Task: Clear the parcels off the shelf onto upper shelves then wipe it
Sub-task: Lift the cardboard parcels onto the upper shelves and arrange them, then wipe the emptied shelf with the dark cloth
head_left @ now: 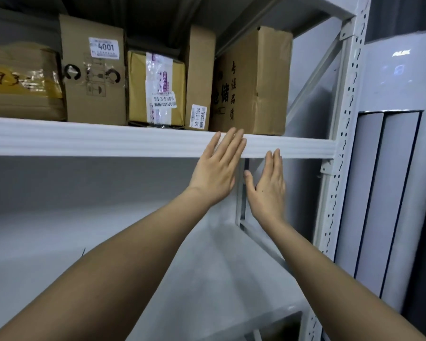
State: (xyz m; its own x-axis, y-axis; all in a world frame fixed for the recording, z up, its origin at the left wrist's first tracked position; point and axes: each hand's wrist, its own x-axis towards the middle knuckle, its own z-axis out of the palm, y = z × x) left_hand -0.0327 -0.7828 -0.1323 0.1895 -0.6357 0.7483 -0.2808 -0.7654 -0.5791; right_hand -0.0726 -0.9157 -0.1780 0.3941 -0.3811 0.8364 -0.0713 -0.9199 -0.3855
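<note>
Five parcels point(155, 87) stand side by side on the upper shelf point(108, 139), above the lower shelf point(59, 242), with what seems an appliance point(399, 168) right of the upright point(342, 143).

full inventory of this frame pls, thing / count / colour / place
Parcels: five, brown and yellow cardboard, side by side on the upper shelf; one is the box labelled 4001, one the yellow taped box, one the large box at the right end.
Upper shelf: one, white front edge.
Lower shelf: one, grey-white, no parcels showing.
Rack upright: one, white, perforated, right side.
White appliance: one, beside the rack.
Left hand: open, fingers over the shelf edge.
Right hand: open, just below the edge.
</note>
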